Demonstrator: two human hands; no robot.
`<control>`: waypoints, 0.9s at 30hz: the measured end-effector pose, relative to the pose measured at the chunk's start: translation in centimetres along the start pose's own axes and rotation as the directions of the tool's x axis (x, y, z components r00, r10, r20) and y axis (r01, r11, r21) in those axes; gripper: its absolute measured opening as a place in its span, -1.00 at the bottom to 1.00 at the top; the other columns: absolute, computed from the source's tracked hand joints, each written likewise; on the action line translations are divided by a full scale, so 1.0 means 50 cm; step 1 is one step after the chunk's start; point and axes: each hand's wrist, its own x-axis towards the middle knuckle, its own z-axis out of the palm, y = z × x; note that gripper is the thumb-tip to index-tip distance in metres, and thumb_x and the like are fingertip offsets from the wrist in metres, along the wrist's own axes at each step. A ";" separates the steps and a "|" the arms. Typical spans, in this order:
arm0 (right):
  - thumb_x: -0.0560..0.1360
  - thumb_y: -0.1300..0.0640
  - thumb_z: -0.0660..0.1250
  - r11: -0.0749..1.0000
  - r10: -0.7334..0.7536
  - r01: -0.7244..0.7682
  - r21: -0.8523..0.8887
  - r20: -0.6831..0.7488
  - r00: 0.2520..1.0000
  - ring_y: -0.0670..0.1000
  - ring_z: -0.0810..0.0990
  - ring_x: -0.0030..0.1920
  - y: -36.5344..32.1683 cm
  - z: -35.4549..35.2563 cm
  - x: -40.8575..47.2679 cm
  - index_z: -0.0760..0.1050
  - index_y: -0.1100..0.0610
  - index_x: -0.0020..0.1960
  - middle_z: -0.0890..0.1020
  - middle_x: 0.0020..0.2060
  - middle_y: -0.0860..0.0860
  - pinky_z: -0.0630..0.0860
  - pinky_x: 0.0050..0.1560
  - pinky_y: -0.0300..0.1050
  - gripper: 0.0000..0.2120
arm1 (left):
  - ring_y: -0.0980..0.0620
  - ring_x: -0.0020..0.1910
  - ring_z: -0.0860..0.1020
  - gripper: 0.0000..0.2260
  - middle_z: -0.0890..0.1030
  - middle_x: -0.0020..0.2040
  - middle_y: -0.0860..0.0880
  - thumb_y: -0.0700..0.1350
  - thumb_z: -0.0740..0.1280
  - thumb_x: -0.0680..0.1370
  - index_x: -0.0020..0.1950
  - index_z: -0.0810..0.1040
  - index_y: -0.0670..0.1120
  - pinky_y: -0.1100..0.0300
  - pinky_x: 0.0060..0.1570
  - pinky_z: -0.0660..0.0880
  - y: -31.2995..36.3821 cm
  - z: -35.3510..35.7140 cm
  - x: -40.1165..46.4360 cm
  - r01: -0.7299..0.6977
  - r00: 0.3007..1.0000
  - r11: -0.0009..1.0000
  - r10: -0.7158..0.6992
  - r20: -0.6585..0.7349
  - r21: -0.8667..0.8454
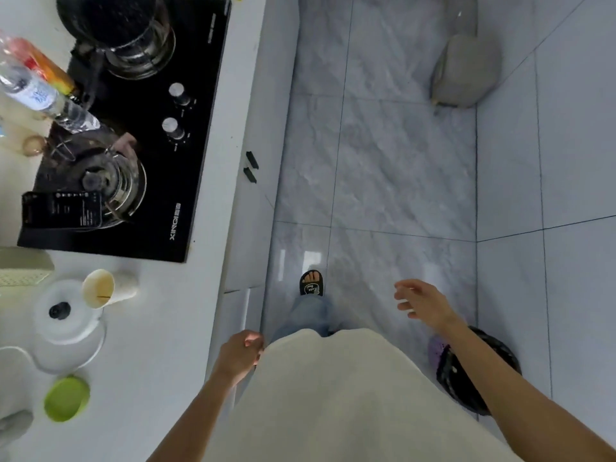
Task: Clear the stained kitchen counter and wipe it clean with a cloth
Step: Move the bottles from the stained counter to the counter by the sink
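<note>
White counter (186,328), black hob (140,135) marked XINGI, paper cup (100,288), both hands empty

Single head-worn wide-angle view, looking steeply down the person's front. The counter (186,328) with its stove (160,161) fills the left side, close by; the tiled floor (400,161) fills the right, farther below.
</note>
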 end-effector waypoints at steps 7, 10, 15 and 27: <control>0.69 0.28 0.24 0.972 0.230 -0.229 0.061 -0.015 0.973 0.06 0.59 -0.33 0.018 -0.066 0.057 0.57 0.28 0.23 0.67 -0.05 0.20 0.44 -0.43 -0.23 -0.81 | -0.08 -0.05 0.71 -0.78 0.73 -0.02 -0.07 -0.09 0.24 0.65 0.05 0.67 -0.11 0.06 0.03 0.62 0.348 -0.108 0.126 -0.170 0.984 0.983 0.165 0.074 0.070; 0.68 0.28 0.25 0.956 0.284 -0.281 0.081 -0.018 0.959 0.07 0.59 -0.29 0.009 -0.098 0.082 0.56 0.22 0.22 0.67 -0.09 0.13 0.43 -0.41 -0.24 -0.83 | 0.08 -0.10 0.68 -0.80 0.72 -0.03 0.02 0.02 0.26 0.68 0.05 0.67 0.02 0.28 -0.12 0.53 0.488 -0.133 0.170 -0.295 0.953 0.951 0.285 0.099 0.096; 0.69 0.25 0.23 0.928 0.353 -0.342 0.145 -0.051 0.934 -0.07 0.49 -0.54 -0.050 -0.157 0.171 0.57 0.23 0.17 0.64 -0.22 0.14 0.31 -0.60 -0.32 -0.84 | 0.12 -0.16 0.72 -0.87 0.73 -0.01 0.08 -0.02 0.31 0.64 0.04 0.67 0.10 0.24 0.01 0.60 0.677 -0.153 0.240 -0.343 0.933 0.939 0.341 0.118 -0.002; 0.67 0.22 0.30 0.993 0.088 -0.084 0.082 -0.053 0.995 0.15 0.61 -0.17 -0.554 -0.325 0.465 0.59 0.26 0.23 0.69 -0.01 0.22 0.46 -0.22 -0.09 -0.81 | -0.09 0.03 0.68 -0.74 0.70 0.09 -0.08 -0.06 0.20 0.71 0.16 0.66 -0.10 0.07 0.06 0.63 0.824 -0.199 0.312 -0.129 0.990 0.945 0.108 0.087 0.300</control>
